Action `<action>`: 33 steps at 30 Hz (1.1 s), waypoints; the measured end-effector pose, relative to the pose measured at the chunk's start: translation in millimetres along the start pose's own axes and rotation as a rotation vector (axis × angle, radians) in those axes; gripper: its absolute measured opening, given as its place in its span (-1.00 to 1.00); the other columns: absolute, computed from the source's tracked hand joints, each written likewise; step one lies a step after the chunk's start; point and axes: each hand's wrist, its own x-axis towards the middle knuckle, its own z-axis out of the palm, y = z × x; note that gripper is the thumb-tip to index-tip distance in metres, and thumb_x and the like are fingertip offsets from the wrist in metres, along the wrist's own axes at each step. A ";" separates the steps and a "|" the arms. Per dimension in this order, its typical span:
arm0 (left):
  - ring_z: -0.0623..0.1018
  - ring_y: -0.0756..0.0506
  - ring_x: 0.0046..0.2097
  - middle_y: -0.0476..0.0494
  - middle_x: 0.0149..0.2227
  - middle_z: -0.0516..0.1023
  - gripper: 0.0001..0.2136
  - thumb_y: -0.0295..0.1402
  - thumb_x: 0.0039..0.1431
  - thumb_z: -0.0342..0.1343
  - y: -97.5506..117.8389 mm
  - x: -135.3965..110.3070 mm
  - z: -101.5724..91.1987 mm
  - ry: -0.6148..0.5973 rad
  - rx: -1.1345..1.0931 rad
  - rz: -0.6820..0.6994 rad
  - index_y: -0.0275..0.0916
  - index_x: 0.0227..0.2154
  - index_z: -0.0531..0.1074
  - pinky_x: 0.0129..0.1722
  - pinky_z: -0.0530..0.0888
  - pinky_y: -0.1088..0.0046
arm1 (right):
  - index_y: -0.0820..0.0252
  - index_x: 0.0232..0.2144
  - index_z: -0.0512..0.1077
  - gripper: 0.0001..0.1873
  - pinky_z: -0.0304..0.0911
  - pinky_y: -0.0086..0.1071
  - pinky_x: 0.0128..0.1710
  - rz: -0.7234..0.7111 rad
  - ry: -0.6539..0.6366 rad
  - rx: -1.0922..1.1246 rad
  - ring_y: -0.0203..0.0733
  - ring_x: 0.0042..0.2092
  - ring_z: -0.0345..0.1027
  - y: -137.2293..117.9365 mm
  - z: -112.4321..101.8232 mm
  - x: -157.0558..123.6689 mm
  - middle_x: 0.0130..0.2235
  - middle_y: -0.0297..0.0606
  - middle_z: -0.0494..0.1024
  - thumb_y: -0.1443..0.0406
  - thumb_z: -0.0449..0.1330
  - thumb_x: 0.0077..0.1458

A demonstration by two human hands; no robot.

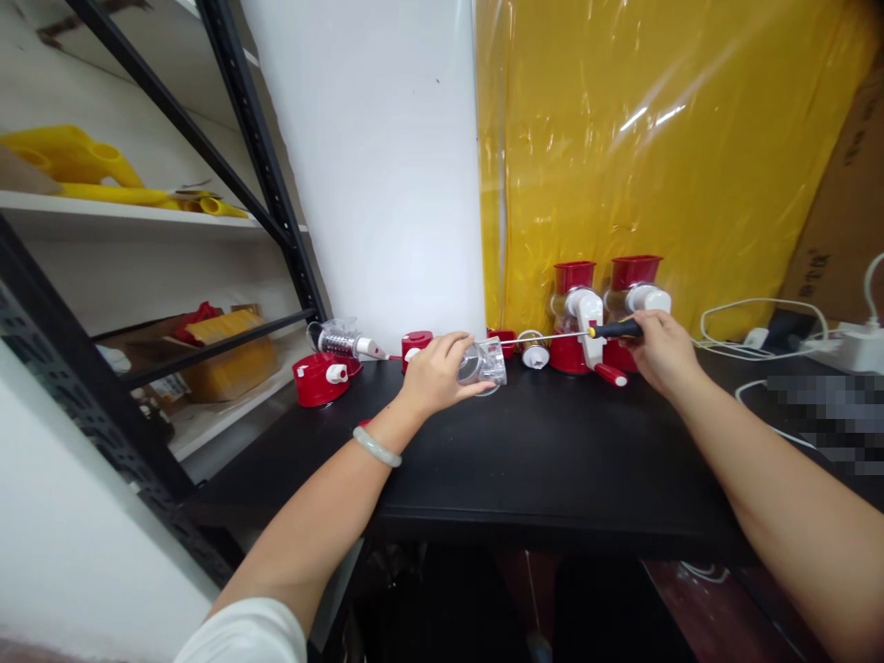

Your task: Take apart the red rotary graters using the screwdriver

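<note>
- Black bench (552,460), yellow plastic sheet (656,138) behind.
- Left hand (432,373): grip closed round a clear housing (484,362) near the bench's back edge.
- Right hand (663,352): grip closed on a screwdriver (617,329), tip at the housing.

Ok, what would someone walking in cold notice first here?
The glossy yellow plastic sheet hanging behind the black table catches the eye first. In front of it, the left hand grips a clear plastic part, and the right hand holds a screwdriver whose shaft reaches toward that part. Red-and-white crank gadgets stand along the table's back edge.
</note>
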 end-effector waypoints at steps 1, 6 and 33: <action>0.52 -0.24 0.03 -0.35 0.02 0.50 -0.36 0.07 0.03 0.19 0.1 -0.2 0.2 -0.005 0.001 -0.001 -0.31 0.04 0.34 -0.02 0.49 0.22 | 0.20 -0.57 0.34 -0.80 0.29 -0.53 -0.54 0.000 0.015 -0.034 -0.35 -0.44 0.28 -0.1 0.1 -0.2 -0.50 -0.39 0.35 0.29 0.30 -0.07; 0.51 -0.23 0.03 -0.34 0.02 0.50 -0.36 0.08 0.04 0.18 2.7 -0.1 1.2 -0.024 -0.001 0.001 -0.30 0.04 0.34 -0.02 0.49 0.23 | 0.18 -0.54 0.28 -0.70 0.21 -0.55 -0.62 0.041 -0.005 0.040 -0.37 -0.51 0.25 -1.0 1.8 -2.6 -0.54 -0.41 0.34 0.22 0.34 -0.04; 0.53 -0.24 0.02 -0.33 0.00 0.52 -0.37 0.10 0.03 0.17 -8.8 -7.1 7.6 -0.059 0.035 -0.004 -0.31 0.02 0.37 -0.07 0.51 0.23 | 0.11 -0.35 0.50 -0.71 0.35 -0.49 -0.33 0.078 -0.323 0.030 -0.34 -0.31 0.38 -8.9 -12.9 -0.7 -0.34 -0.37 0.50 0.42 0.38 -0.21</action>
